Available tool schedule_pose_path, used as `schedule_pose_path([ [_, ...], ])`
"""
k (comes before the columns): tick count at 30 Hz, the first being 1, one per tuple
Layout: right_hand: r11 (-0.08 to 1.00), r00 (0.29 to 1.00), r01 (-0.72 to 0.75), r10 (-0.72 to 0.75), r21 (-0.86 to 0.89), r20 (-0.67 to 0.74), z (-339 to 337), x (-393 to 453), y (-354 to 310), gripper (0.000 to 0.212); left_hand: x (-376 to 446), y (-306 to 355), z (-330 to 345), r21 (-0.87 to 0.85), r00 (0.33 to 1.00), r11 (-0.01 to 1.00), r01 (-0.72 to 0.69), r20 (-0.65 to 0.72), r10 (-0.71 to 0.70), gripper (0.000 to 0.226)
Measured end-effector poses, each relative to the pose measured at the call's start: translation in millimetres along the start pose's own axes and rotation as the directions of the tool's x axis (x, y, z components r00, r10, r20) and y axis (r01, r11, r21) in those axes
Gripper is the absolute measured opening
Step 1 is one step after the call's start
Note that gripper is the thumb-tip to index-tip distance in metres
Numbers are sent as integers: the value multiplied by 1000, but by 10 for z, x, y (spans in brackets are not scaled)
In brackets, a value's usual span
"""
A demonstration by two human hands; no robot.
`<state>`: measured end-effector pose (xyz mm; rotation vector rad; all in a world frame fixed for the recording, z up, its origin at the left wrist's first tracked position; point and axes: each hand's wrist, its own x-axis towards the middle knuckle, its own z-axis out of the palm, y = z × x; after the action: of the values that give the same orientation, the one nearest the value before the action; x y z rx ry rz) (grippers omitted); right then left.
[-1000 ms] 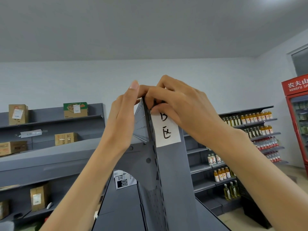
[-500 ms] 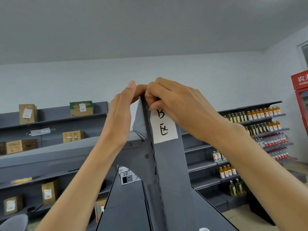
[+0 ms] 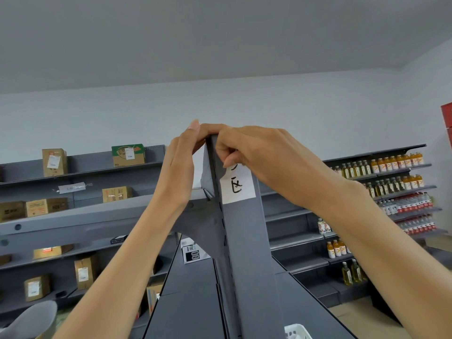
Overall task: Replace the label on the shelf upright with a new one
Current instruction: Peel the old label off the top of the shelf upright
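A white paper label (image 3: 241, 189) with black handwriting is stuck near the top of the grey shelf upright (image 3: 247, 241) in front of me. My right hand (image 3: 264, 155) covers the label's upper part, with thumb and fingers pinched at its top left corner. Only the lower written character shows. My left hand (image 3: 179, 167) lies against the upright's left side, fingertips hooked over its top end and touching my right hand.
Grey wall shelves on the left carry cardboard boxes (image 3: 54, 162). Shelves on the right hold rows of drink bottles (image 3: 391, 165). A red cooler (image 3: 447, 118) shows at the right edge. A white basket (image 3: 297, 331) and a black-and-white box (image 3: 193, 253) sit lower down.
My right hand has slid lower over the label and now hides its upper character. The left hand stays at the upright's top. The view has shifted slightly.
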<state>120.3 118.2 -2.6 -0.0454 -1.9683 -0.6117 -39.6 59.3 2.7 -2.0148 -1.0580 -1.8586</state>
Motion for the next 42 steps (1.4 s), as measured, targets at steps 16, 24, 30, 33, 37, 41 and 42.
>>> schedule_pose_path([
  [16,992,999,50,-51,116,11,-265,-147,-77,19,-9,154,400,64,925,995,75,-378,-45,59],
  [24,945,1000,-21,25,325,-7,-448,-124,-60,21,-110,249,428,181,917,960,214,-377,-133,56],
  [30,942,988,-109,68,317,138,-531,-217,10,18,-668,450,584,188,969,978,92,-241,-45,28],
  [33,947,978,-146,94,286,187,-558,-307,20,17,-872,574,748,188,972,980,59,-234,-14,21],
  [37,914,959,-202,110,352,262,-549,-419,68,13,-970,554,907,220,957,964,146,-278,-81,31],
  [41,882,960,-236,145,409,240,-505,-598,106,7,-1063,580,1035,167,932,966,197,-338,-132,34],
  [42,872,962,-242,160,426,219,-471,-662,109,6,-1083,591,1054,142,924,968,207,-354,-146,35],
])
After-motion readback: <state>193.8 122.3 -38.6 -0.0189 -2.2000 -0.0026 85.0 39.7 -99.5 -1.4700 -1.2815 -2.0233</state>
